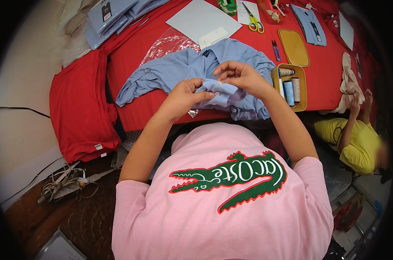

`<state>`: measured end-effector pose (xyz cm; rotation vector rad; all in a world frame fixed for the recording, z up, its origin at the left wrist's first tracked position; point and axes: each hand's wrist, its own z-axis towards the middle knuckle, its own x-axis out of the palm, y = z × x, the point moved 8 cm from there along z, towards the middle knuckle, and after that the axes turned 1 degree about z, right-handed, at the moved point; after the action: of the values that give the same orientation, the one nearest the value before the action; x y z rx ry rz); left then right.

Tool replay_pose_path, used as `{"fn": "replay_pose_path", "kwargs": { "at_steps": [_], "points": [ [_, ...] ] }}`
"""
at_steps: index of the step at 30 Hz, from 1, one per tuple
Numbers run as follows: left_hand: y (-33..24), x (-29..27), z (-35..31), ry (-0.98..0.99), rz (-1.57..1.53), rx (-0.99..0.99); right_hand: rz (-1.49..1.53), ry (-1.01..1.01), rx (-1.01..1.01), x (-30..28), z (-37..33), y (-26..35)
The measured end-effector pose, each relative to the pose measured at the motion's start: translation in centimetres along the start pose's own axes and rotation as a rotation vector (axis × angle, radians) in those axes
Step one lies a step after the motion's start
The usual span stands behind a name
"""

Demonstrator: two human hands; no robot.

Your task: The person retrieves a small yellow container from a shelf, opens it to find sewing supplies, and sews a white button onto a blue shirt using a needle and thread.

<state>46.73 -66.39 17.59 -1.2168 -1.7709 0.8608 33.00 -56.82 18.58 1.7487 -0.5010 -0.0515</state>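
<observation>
A light blue shirt lies rumpled across the red-covered table in front of me. A lifted part of it, with white buttons, is stretched between my hands at the table's near edge. My left hand is closed on this cloth, its thumb lying beside a button. From the right, my right hand pinches near the upper button, thumb and index finger close together. Whether a needle or thread is between those fingertips is too small to tell.
A yellow box with several thread spools stands right of the shirt, its lid behind it. Blue thread snips and yellow-handled scissors lie farther back. Folded red cloth hangs at left. Someone in yellow works at right.
</observation>
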Motion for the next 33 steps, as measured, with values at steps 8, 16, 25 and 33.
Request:
{"fn": "replay_pose_path", "kwargs": {
  "at_steps": [8, 16, 25, 33],
  "points": [
    [0.9, -0.3, 0.2, -0.074, -0.159, 0.006, -0.87, -0.101, -0.619, 3.3, -4.3, 7.1],
    [1.1, -0.2, 0.5, -0.102, -0.181, 0.032, -0.982, -0.151, -0.657, 5.1, -4.6, 6.9],
    [1.1, -0.1, 0.3, -0.118, -0.25, 0.044, -0.762, -0.218, -0.415, 2.2, -5.8, 11.1],
    [1.0, 0.0, 0.4, -0.148, -0.234, 0.082, -1.088, -0.154, -0.563, 5.5, -4.3, 7.0]
  ]
}}
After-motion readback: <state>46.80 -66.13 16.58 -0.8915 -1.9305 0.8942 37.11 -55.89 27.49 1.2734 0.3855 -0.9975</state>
